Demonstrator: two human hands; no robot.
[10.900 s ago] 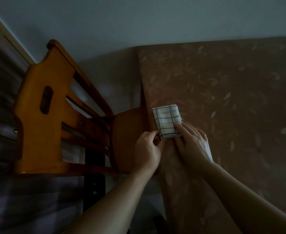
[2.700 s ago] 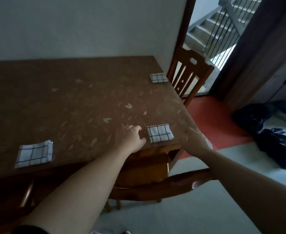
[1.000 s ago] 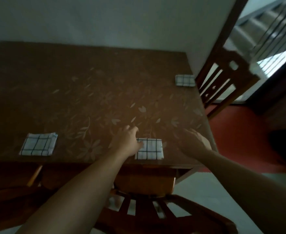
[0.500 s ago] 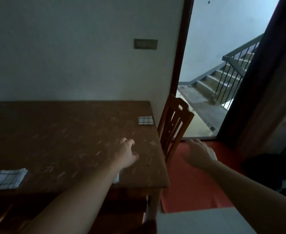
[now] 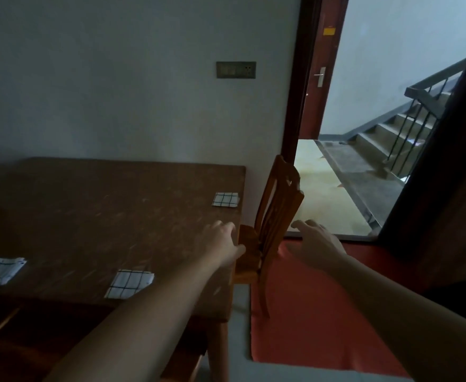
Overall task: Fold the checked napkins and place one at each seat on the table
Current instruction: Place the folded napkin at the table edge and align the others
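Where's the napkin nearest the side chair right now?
In the head view, that folded napkin lies flat at the table's far right edge, beside the wooden chair, beyond the left hand.

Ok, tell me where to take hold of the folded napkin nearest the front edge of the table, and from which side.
Pinch the near napkin at its near-left corner, which lies close to the table front edge. Come from the front, low and flat: it lies folded flat, so a thumb must slide under all layers. The left hand is closer to it.
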